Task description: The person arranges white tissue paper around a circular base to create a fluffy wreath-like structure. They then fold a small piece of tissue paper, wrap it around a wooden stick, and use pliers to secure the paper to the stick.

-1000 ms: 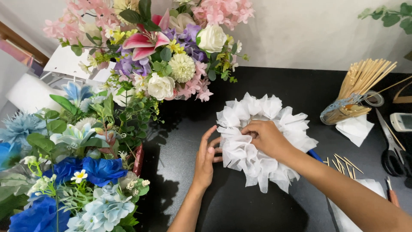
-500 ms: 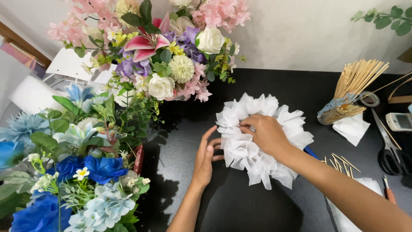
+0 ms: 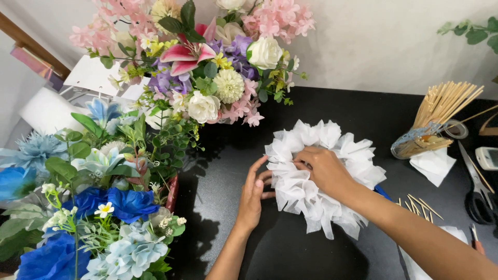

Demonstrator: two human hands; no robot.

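A big white ruffled paper flower [image 3: 311,181] lies flat on the black desk [image 3: 233,218], about in the middle, a bit toward the right edge. It is round, so it has no long side; its frills point out all around.

The right hand [image 3: 327,168] rests on top of the flower, right at its middle. Its fingers [image 3: 303,155] are curled down and pinch the white frills near the centre. The left hand [image 3: 254,192] is at the flower's left side. Its fingers [image 3: 259,168] are spread flat and straight, and the tips touch the edge frills without gripping. So the flower sits under the right hand and just to the right of the left hand (the right hand is the closer one).

Near the right edge of the desk a clear glass jar [image 3: 415,145] leans over, and it is full of thin wooden sticks [image 3: 446,101]. A few loose sticks [image 3: 417,205] lie on the desk below it. A folded white paper piece [image 3: 433,163] lies just beside the jar. Black scissors [image 3: 477,192] lie further right.

Along the left edge stands a bunch of blue flowers [image 3: 93,207]. At the far edge stands a pink and white bouquet [image 3: 207,62].
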